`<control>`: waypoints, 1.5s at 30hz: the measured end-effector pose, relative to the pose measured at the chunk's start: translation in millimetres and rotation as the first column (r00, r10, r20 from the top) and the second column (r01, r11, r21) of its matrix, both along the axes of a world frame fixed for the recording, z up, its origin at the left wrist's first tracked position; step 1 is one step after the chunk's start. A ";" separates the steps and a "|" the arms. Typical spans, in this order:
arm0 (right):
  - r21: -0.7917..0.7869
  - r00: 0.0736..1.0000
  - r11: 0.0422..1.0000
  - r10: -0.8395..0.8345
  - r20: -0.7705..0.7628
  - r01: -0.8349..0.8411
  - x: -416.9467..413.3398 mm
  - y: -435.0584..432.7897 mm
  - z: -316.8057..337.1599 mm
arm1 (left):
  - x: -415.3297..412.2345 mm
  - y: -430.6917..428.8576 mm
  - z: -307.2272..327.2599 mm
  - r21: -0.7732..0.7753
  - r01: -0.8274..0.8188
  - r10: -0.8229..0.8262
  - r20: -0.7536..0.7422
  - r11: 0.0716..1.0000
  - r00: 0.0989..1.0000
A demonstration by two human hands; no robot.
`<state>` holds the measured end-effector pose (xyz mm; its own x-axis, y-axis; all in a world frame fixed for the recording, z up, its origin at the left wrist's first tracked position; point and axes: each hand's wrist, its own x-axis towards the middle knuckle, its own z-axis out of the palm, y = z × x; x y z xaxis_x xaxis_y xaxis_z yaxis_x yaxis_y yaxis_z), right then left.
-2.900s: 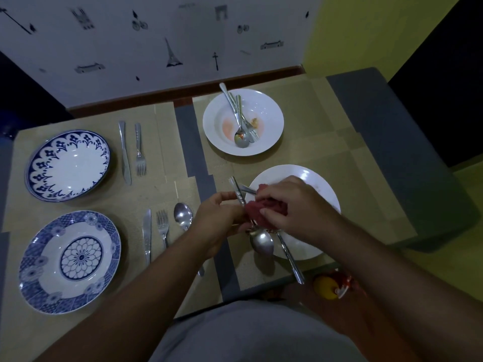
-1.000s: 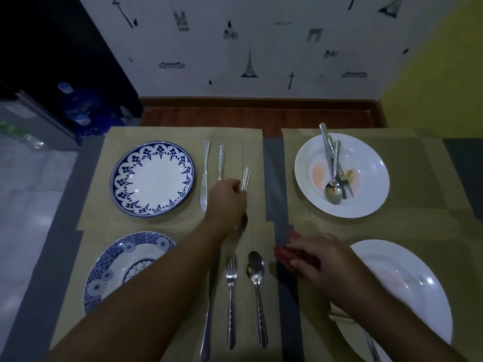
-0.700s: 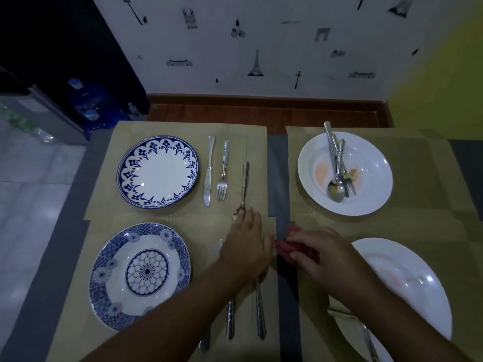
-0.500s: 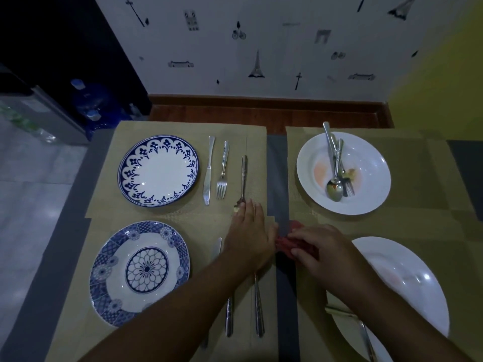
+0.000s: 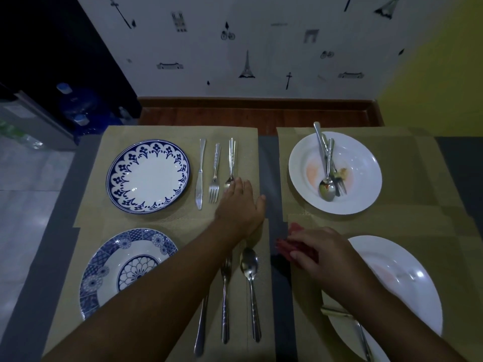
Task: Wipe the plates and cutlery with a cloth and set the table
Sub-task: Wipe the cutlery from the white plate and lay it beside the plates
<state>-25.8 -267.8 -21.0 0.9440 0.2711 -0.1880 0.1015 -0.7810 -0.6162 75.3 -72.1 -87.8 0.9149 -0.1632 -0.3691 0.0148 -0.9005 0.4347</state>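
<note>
My left hand [image 5: 241, 205] lies flat with straight fingers on the mat, its fingertips touching the bowl of a spoon [image 5: 231, 163] laid beside a fork [image 5: 215, 173] and a knife [image 5: 200, 173], right of a blue-patterned plate [image 5: 147, 176]. My right hand [image 5: 321, 254] holds a red cloth [image 5: 286, 248] at the edge of the near right mat. A near white plate [image 5: 413, 288] carries cutlery [image 5: 345, 317] partly hidden by my forearm. The far white plate [image 5: 366, 163] is smeared and holds a spoon, fork and knife [image 5: 328, 165].
A second blue plate [image 5: 117, 265] sits near left with a knife [image 5: 201, 325], fork [image 5: 225, 304] and spoon [image 5: 251, 288] to its right. Tan placemats [image 5: 243, 134] cover a grey table. Water bottles [image 5: 75, 100] stand on the floor at far left.
My left hand carried the wiped spoon from over the near right plate to the far left setting, laid it down beside the fork and flattened next to it. The right hand kept the cloth.
</note>
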 end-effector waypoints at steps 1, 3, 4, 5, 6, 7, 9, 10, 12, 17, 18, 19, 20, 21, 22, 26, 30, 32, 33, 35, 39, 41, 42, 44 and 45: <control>-0.001 1.000 1.000 -0.003 0.001 0.003 0.2 0.2 -0.1 | -0.2 -0.1 0.6 -0.001 0.002 -0.002 0.003 1.000 1.000; -0.003 1.000 1.000 -0.001 0.000 0.001 0.3 0.7 -0.3 | -1.2 -0.2 1.4 0.004 0.002 -0.002 0.011 1.000 1.000; -0.002 1.000 1.000 0.002 0.000 -0.002 0.1 0.8 -0.4 | -1.7 -0.4 1.5 0.007 0.001 -0.001 0.016 1.000 1.000; -0.001 1.000 1.000 0.003 -0.001 -0.003 -0.1 1.2 0.2 | -2.2 -0.5 1.8 0.009 0.000 0.000 0.019 1.000 1.000; 0.001 1.000 1.000 0.001 0.002 -0.001 -0.6 1.3 0.9 | -3.0 -0.6 1.9 0.012 0.001 -0.002 0.022 1.000 1.000; 0.000 1.000 1.000 -0.003 0.008 0.003 -1.1 1.5 1.6 | -3.9 -0.4 2.2 0.016 0.004 -0.004 0.023 1.000 1.000; -0.010 1.000 1.000 -0.012 0.023 0.012 -1.9 1.3 2.0 | -6.5 0.5 3.8 0.023 0.006 -0.007 0.028 1.000 1.000; -0.014 0.999 1.000 -0.017 0.033 0.018 -2.6 1.2 2.3 | -8.5 0.8 4.8 0.025 0.008 -0.009 0.031 1.000 0.999; -0.023 0.999 0.999 -0.028 0.042 0.029 -4.5 1.0 3.6 | -14.4 0.6 7.8 0.021 0.011 -0.012 0.034 1.000 0.999; -0.035 0.992 0.994 -0.104 0.067 0.106 -14.6 -4.5 12.4 | -38.7 -7.7 20.0 -0.053 0.043 -0.041 0.043 0.998 0.998; -0.040 0.989 0.992 -0.120 0.081 0.124 -17.9 -6.5 14.1 | -45.1 -10.4 22.8 -0.069 0.057 -0.054 0.044 0.996 0.998; -0.044 0.986 0.988 -0.144 0.089 0.148 -21.3 -8.5 15.8 | -51.2 -13.6 25.8 -0.083 0.075 -0.071 0.046 0.994 0.996; -0.045 0.981 0.984 -0.169 0.094 0.173 -25.1 -10.4 17.5 | -57.4 -16.9 28.8 -0.094 0.096 -0.092 0.045 0.991 0.995; -0.054 0.976 0.978 -0.197 0.088 0.203 -29.1 -11.8 19.7 | -63.3 -20.4 31.7 -0.103 0.120 -0.116 0.040 0.987 0.992; -0.059 0.971 0.972 -0.224 0.086 0.229 -32.9 -12.8 22.1 | -69.0 -23.7 34.0 -0.114 0.146 -0.143 0.033 0.983 0.989; -0.021 0.909 0.919 -0.387 0.151 0.395 -47.2 -12.5 36.5 | -88.8 -32.9 40.0 -0.138 0.257 -0.254 0.038 0.957 0.967; -0.040 0.867 0.888 -0.435 0.242 0.457 -53.9 -11.4 50.9 | -102.0 -35.6 45.2 -0.135 0.349 -0.341 0.076 0.927 0.937; -0.068 0.880 0.898 -0.406 0.246 0.434 -57.3 -14.3 53.4 | -107.0 -36.6 47.1 -0.122 0.392 -0.382 0.095 0.912 0.919; -0.090 0.886 0.901 -0.394 0.244 0.425 -59.6 -16.1 53.6 | -109.1 -37.8 47.5 -0.114 0.409 -0.399 0.104 0.905 0.911; -0.144 0.892 0.898 -0.371 0.259 0.415 -64.5 -20.5 51.8 | -112.8 -41.1 48.1 -0.097 0.435 -0.424 0.120 0.895 0.898; -0.196 0.917 0.917 -0.287 0.276 0.346 -72.3 -30.0 44.3 | -122.9 -52.2 46.6 -0.067 0.472 -0.460 0.141 0.879 0.876; -0.209 0.935 0.932 -0.238 0.262 0.296 -73.9 -37.1 41.4 | -129.0 -59.2 45.9 -0.067 0.483 -0.471 0.135 0.873 0.871; -0.211 0.942 0.939 -0.213 0.257 0.270 -75.0 -41.8 39.9 | -132.3 -62.9 45.3 -0.067 0.487 -0.476 0.133 0.871 0.869; -0.218 0.952 0.950 -0.164 0.258 0.223 -77.3 -53.9 37.3 | -139.6 -70.6 44.9 -0.068 0.488 -0.477 0.128 0.870 0.870; -0.224 0.957 0.953 -0.144 0.252 0.202 -78.4 -61.5 35.8 | -144.6 -74.7 45.4 -0.074 0.480 -0.470 0.122 0.874 0.874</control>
<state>-104.2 -329.3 14.8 0.9973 0.0729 -0.0001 0.0674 -0.9226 -0.3798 -69.2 -146.7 -42.5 0.7481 -0.6180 -0.2417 -0.4504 -0.7403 0.4990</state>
